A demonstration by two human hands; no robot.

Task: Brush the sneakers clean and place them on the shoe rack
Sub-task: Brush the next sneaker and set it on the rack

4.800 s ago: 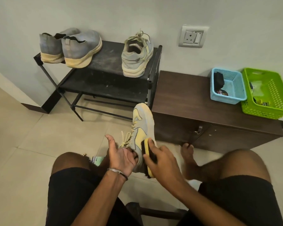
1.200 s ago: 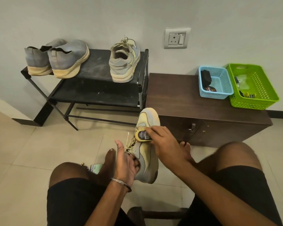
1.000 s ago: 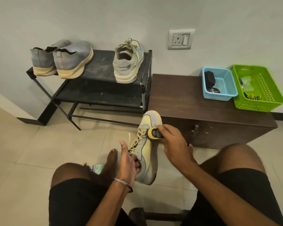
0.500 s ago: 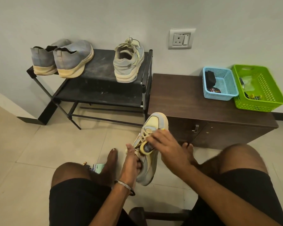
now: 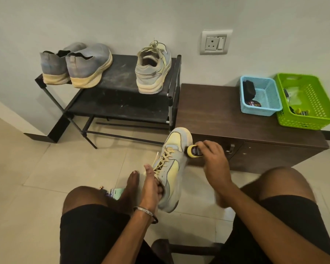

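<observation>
Yellow-grey sneaker (image 5: 171,168) held toe-up in front of shoe rack (image 5: 120,103), left hand (image 5: 151,189) grip clasping its collar, right hand (image 5: 211,161) grip clenched on brush (image 5: 192,151) against toe side, 3 shoes on rack top shelf, including matching sneaker (image 5: 152,73).

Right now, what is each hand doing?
Left hand: grips the sneaker at its opening.
Right hand: grips the brush against the sneaker's side.

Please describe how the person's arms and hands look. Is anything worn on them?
Both forearms are bare, with no sleeves in view. The left hand has a thin silver-coloured metal bangle around its wrist. The right hand shows no ring, watch or glove, though it is a little blurred.
</observation>
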